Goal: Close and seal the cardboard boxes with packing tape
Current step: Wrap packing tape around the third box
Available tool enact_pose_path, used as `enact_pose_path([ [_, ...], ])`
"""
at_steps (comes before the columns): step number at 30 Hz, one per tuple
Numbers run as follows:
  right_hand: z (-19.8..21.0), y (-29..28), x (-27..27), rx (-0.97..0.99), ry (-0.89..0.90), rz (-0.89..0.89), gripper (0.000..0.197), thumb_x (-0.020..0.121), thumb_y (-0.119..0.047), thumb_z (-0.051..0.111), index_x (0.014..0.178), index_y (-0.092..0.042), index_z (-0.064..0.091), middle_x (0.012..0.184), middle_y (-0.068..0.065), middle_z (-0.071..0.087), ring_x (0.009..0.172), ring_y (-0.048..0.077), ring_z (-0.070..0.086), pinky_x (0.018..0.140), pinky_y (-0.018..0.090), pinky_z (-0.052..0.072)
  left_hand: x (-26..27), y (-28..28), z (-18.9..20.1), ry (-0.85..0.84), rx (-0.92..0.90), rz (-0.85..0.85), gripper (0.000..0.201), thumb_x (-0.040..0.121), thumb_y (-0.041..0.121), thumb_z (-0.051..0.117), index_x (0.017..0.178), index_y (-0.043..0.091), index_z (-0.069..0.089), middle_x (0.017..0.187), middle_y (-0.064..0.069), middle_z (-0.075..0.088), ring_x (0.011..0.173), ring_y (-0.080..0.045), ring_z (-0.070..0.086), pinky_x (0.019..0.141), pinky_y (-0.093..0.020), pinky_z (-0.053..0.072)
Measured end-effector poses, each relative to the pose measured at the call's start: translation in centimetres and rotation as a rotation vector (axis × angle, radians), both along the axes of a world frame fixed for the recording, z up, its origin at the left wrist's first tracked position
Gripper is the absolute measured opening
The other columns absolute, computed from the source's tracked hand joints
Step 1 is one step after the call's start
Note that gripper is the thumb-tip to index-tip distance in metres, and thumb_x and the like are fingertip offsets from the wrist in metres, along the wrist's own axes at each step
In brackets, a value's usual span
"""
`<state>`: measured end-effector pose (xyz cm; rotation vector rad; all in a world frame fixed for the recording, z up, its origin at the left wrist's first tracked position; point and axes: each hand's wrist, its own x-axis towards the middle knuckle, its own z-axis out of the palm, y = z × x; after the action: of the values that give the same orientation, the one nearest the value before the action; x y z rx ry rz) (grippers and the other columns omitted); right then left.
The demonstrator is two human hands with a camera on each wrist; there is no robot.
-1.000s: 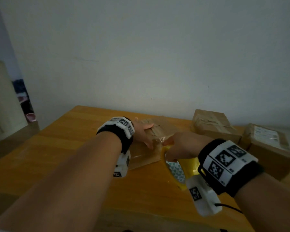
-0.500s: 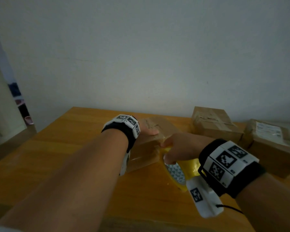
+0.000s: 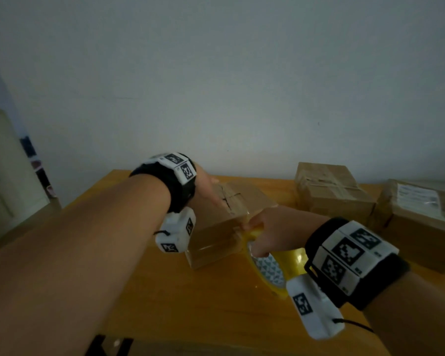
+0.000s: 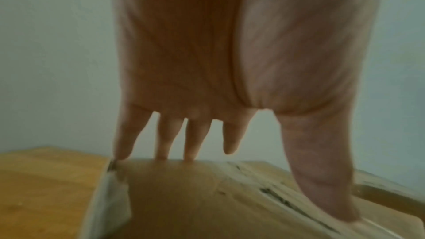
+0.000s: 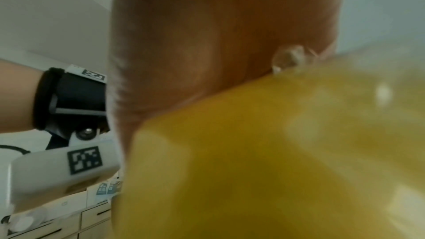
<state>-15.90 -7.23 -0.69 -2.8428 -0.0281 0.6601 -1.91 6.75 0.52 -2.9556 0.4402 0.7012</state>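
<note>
A small cardboard box (image 3: 224, 227) sits mid-table with a cracked seam on top. My left hand (image 3: 211, 194) lies flat on its lid. In the left wrist view the straight fingers (image 4: 188, 143) reach the lid's far edge and the thumb (image 4: 322, 179) presses beside the seam. My right hand (image 3: 272, 227) grips a yellow roll of packing tape (image 3: 275, 268) at the box's near right corner, with clear tape running from the roll onto the lid. The roll (image 5: 276, 152) fills the right wrist view and hides the fingers.
Two taped cardboard boxes (image 3: 332, 194) (image 3: 421, 222) stand at the back right of the wooden table (image 3: 190, 304), near the grey wall. A pale cabinet (image 3: 0, 176) stands beyond the table's left edge.
My left hand has slid farther across the lid toward its far edge, and that arm has risen. The right hand keeps the tape roll at the box's near corner.
</note>
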Motion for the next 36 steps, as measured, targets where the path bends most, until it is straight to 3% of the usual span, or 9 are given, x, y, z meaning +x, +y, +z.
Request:
enact_pose_path([
  [7,-0.5,-0.4,0.2,0.004,-0.015,0.016,0.065,0.084,-0.024,0.058,0.145,-0.033,0.036,0.137,0.000,0.049,0.113,0.025,0.058,0.070,0.034,0.043,0.5,-1.9,-1.9,-0.074,0.084,-0.129,0.080,0.092,0.060,0.042,0.153,0.025,0.005,0.160,-0.005,0.007,0.146,-0.028,0.014,0.115,-0.041,0.017],
  [12,-1.4,-1.0,0.1,0.025,-0.041,0.051,0.070,0.090,-0.049,0.058,0.151,-0.031,0.027,0.156,-0.003,0.029,0.139,0.023,0.035,0.108,0.042,0.037,0.5,-1.4,-1.6,-0.183,0.028,-0.168,0.065,0.095,0.047,0.049,0.149,0.019,0.028,0.155,-0.006,0.027,0.141,-0.026,0.028,0.114,-0.038,0.024],
  [16,-2.5,-1.1,-0.1,0.070,-0.047,0.016,0.090,0.085,-0.057,0.062,0.154,-0.029,0.012,0.160,-0.005,0.016,0.145,0.021,0.023,0.114,0.042,0.028,-0.2,1.5,-0.5,-0.261,-0.326,0.001,0.031,0.088,0.028,0.065,0.113,0.010,0.069,0.122,-0.006,0.065,0.111,-0.023,0.060,0.099,-0.034,0.045],
  [19,-2.7,-0.7,0.3,0.103,-0.040,-0.003,0.097,0.082,-0.063,0.062,0.154,-0.032,0.006,0.161,-0.005,0.012,0.146,0.023,0.021,0.114,0.045,0.030,-1.1,3.5,0.0,-0.325,-0.572,0.195,0.020,0.086,0.023,0.066,0.080,0.005,0.072,0.073,-0.006,0.071,0.064,-0.020,0.065,0.063,-0.027,0.054],
  [22,-2.7,-0.4,0.7,0.111,-0.040,-0.016,0.097,0.082,-0.063,0.060,0.154,-0.031,0.002,0.161,-0.001,0.014,0.143,0.025,0.027,0.110,0.041,0.035,-3.2,4.3,-0.1,0.087,-0.575,0.234,0.028,0.091,0.026,0.061,0.075,0.005,0.070,0.060,-0.004,0.068,0.044,-0.011,0.055,0.046,-0.020,0.044],
  [25,-2.6,-0.3,0.6,0.136,-0.037,-0.043,0.097,0.084,-0.057,0.062,0.154,-0.029,0.000,0.162,0.000,0.012,0.144,0.024,0.026,0.110,0.043,0.035,-4.1,4.4,-0.5,0.223,-0.500,0.180,0.029,0.092,0.029,0.060,0.077,0.006,0.070,0.065,-0.004,0.071,0.049,-0.011,0.062,0.050,-0.020,0.045],
  [29,-2.7,-0.8,0.1,0.146,-0.015,-0.091,0.088,0.087,-0.048,0.061,0.153,-0.034,0.004,0.161,-0.001,0.014,0.141,0.026,0.031,0.108,0.045,0.038,-3.2,3.7,-0.3,-0.246,-0.496,0.065,0.027,0.084,0.035,0.069,0.100,0.012,0.069,0.096,-0.004,0.067,0.088,-0.021,0.066,0.068,-0.026,0.052],
  [32,-2.6,-1.1,0.0,0.131,0.001,-0.111,0.085,0.085,-0.038,0.062,0.151,-0.040,0.009,0.158,0.001,0.023,0.132,0.027,0.042,0.102,0.046,0.045,-2.9,2.5,-1.4,-0.066,-0.414,-0.060,0.072,0.081,0.041,0.071,0.144,0.033,0.037,0.149,0.000,0.036,0.134,-0.025,0.039,0.100,-0.032,0.041],
  [36,-2.5,-1.0,0.0,0.109,0.017,-0.108,0.080,0.087,-0.036,0.060,0.150,-0.039,0.012,0.150,0.005,0.034,0.112,0.027,0.054,0.094,0.044,0.050,-2.1,0.4,-2.9,-0.033,-0.095,-0.171,0.108,0.070,0.045,0.078,0.149,0.043,0.005,0.160,0.004,0.002,0.143,-0.029,0.020,0.108,-0.045,0.036],
])
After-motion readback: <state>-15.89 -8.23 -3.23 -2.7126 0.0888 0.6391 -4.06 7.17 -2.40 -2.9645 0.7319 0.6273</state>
